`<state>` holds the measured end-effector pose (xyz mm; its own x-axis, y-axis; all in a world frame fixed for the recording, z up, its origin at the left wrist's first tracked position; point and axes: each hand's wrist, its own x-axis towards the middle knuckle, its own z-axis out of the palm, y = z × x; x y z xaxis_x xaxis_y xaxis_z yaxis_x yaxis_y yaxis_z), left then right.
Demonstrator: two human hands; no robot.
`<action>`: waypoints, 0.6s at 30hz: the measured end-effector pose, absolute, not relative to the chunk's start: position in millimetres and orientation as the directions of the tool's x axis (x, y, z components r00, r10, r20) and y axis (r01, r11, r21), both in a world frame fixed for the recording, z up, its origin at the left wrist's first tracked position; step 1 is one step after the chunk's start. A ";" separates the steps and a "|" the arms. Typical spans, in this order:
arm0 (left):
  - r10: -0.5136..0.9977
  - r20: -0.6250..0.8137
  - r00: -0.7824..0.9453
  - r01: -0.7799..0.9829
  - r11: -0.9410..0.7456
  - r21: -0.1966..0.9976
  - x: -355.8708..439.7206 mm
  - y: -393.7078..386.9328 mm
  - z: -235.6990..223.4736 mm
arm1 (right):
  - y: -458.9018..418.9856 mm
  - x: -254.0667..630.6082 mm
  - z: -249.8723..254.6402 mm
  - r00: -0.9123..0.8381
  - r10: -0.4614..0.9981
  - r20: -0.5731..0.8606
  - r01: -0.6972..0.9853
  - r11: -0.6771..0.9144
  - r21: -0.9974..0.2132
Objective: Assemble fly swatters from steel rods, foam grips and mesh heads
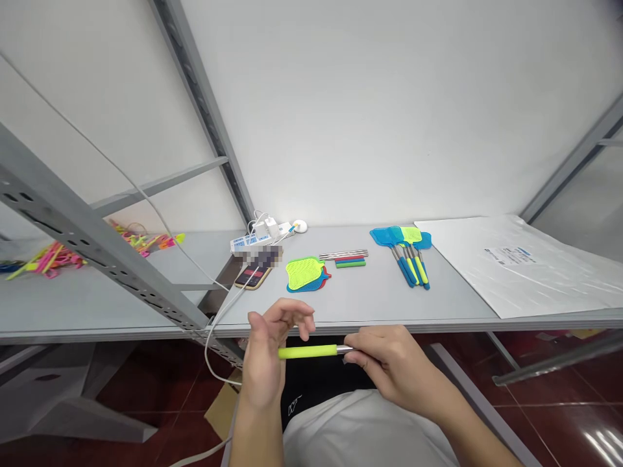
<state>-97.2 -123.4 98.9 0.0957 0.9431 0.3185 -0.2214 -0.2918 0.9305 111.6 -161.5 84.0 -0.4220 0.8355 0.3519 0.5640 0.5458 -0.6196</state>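
My right hand (389,363) pinches the silver metal rod of a fly swatter handle with a yellow-green grip (311,351), held level in front of my body. The grip's far end meets the palm of my left hand (270,353), whose fingers are spread and curve above it without wrapping round. Beyond my hands, perforated fly swatter heads (304,274) in yellow-green, blue and red lie stacked on the shelf. Beside them are several metal rods (343,255) and loose coloured grips (350,263). Whole fly swatters (406,256), blue and yellow-green, lie bunched to the right.
A phone (256,272) and a white power strip (250,242) with plugs lie at the shelf's left, a white cable (221,318) hanging over the edge. A white package (525,259) covers the right. Grey metal posts (209,104) frame the shelf; colourful strips (58,258) lie farther left.
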 end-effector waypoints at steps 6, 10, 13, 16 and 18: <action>0.952 0.263 0.158 -0.043 -0.260 0.965 -85.4 -112.6 84.2 | -153.0 120.8 82.3 -0.428 0.853 0.299 0.647 0.520 -0.558; 0.898 0.088 0.431 0.316 -0.242 0.918 -82.3 -114.3 82.6 | -148.2 126.0 80.0 -0.444 0.836 0.324 0.709 0.548 -0.444; 0.816 0.015 0.579 0.403 -0.302 0.864 -90.8 -114.2 82.8 | -141.0 123.4 76.0 -0.371 0.812 0.450 0.730 0.555 -0.399; 0.938 0.062 0.342 0.394 -0.203 0.897 -108.9 -106.4 78.1 | -117.0 112.5 62.5 -0.167 0.793 0.586 0.745 0.491 -0.452; 0.990 0.076 0.116 0.298 -0.108 0.949 -121.8 -99.0 71.9 | -89.2 98.8 47.7 -0.077 0.785 0.615 0.747 0.454 -0.486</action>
